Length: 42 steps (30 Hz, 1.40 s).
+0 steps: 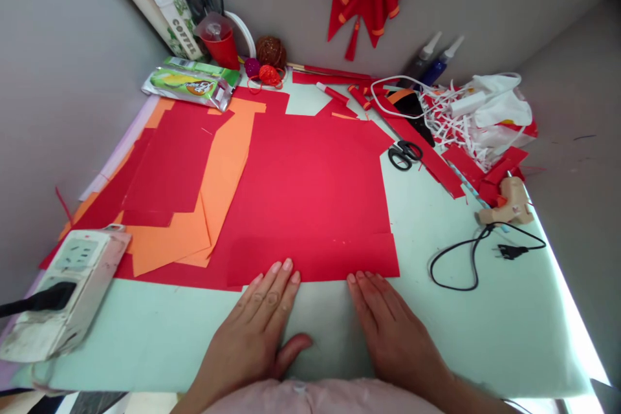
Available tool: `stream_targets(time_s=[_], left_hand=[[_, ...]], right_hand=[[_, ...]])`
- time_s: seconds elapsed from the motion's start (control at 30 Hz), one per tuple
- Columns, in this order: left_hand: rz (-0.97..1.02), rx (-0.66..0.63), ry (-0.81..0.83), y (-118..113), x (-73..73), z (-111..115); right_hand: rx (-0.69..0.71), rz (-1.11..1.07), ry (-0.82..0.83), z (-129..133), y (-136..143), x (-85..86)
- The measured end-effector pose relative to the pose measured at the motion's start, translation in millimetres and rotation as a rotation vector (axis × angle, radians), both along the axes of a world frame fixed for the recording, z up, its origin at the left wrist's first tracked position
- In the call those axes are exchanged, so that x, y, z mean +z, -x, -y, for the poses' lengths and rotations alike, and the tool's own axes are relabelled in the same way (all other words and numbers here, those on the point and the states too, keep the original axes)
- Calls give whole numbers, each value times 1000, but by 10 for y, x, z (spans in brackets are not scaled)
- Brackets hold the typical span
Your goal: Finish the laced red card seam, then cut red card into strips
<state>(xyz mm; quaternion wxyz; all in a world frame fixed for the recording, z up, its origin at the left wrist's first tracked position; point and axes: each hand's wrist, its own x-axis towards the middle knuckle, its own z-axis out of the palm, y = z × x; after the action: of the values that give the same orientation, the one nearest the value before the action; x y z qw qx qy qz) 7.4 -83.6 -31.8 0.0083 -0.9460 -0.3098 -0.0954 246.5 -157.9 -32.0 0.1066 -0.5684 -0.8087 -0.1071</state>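
Note:
A large sheet of red paper [315, 187] lies before me on the pale green tabletop, with a strip along its near edge that looks folded over. My left hand [264, 320] rests flat, fingertips on the paper's near edge and thumb spread to the side. My right hand [391, 323] lies flat too, its fingertips touching the same edge farther right, fingers close together. Neither hand grips anything. Left of the sheet are layered orange paper [169, 247] and smaller red paper pieces [169, 162].
Black-handled scissors [405, 155] lie right of the sheet. A glue gun [509, 204] with its cord stands by the right edge, near white paper shreds [456, 116]. At left sits a power strip [72, 284]. Behind are a red cup [220, 45] and a yarn ball [270, 52].

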Motion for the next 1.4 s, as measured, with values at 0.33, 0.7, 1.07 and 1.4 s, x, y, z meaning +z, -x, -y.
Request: stream_targets(time_s=[0.33, 0.7, 1.07, 1.4], left_hand=[[-20, 5, -34, -27, 14, -2], [-44, 42, -20, -130, 44, 56], [36, -78, 305, -709, 46, 152], [-2, 21, 230, -367, 52, 159]], right_hand=[[-96, 109, 3, 176, -349, 9], [-78, 118, -8, 89, -217, 95], [-74, 187, -13, 100, -202, 63], [-27, 221, -19, 120, -239, 101]])
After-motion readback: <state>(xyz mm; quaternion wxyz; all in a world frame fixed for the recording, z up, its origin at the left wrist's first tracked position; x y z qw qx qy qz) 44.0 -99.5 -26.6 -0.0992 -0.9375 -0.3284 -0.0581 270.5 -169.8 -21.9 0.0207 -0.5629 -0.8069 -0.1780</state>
